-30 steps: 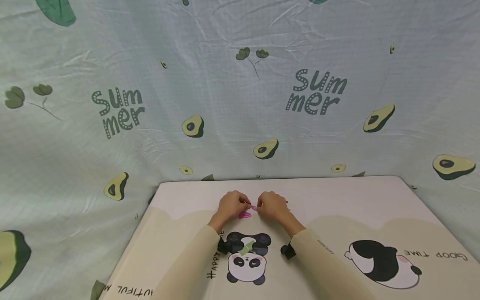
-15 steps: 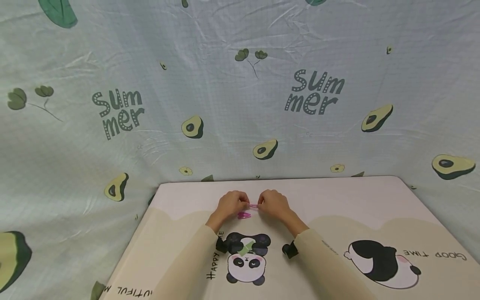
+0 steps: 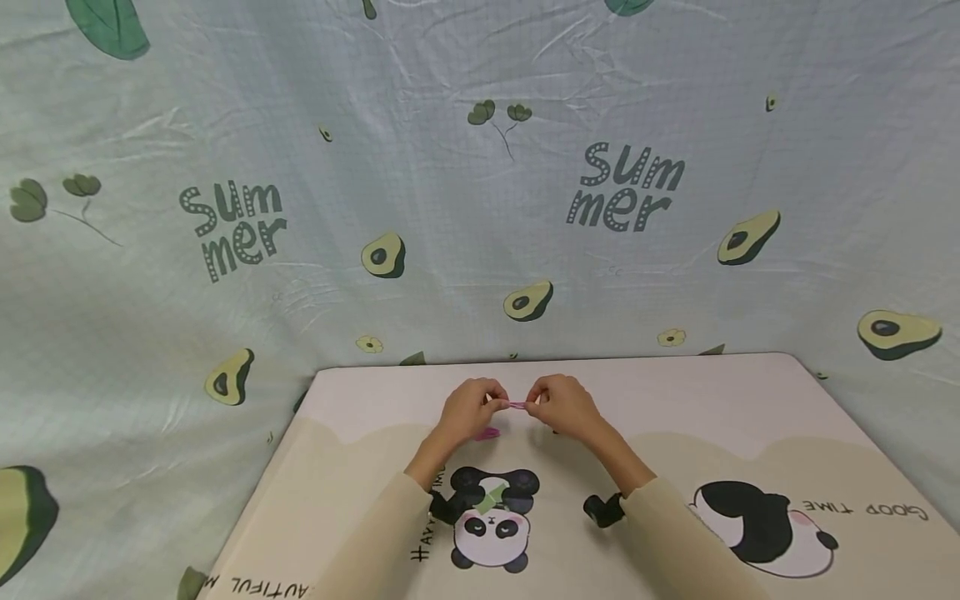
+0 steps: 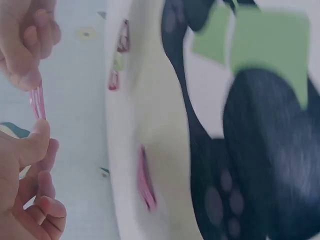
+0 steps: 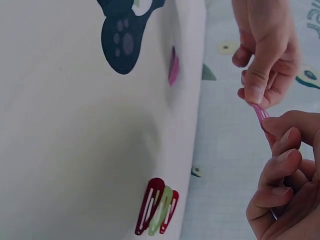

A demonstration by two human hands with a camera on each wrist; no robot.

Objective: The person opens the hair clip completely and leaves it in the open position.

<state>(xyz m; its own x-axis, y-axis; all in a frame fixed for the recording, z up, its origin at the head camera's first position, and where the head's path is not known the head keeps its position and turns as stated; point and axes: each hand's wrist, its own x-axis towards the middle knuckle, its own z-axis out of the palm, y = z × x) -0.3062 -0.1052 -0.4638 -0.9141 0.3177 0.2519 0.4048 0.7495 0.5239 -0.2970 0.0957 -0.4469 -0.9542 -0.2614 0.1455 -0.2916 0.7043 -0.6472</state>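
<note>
A pink snap hair clip (image 3: 517, 405) is stretched between my two hands, above the table. My left hand (image 3: 468, 408) pinches one end of it between thumb and finger. At the other end, the thumb and finger of my right hand (image 3: 564, 407) grip it, and most of the clip's middle shows in the left wrist view. A second pink hair clip (image 4: 145, 180) lies on the table below the left hand, partly covered by that hand in the head view. Nearer the right hand, a dark red clip (image 5: 150, 206), a green clip (image 5: 160, 212) and a red clip (image 5: 170, 212) lie side by side.
The table (image 3: 375, 400) wears a pink and cream cover printed with pandas and words. Its far edge meets a pale hanging cloth (image 3: 450, 183) patterned with avocados. A black wrist camera (image 3: 603, 510) sits at the right cuff, another at the left.
Both hands have risen a little, lifting the held hair clip. My right hand and forearm have shifted to the right. The left hand now covers part of the pink clip on the table.
</note>
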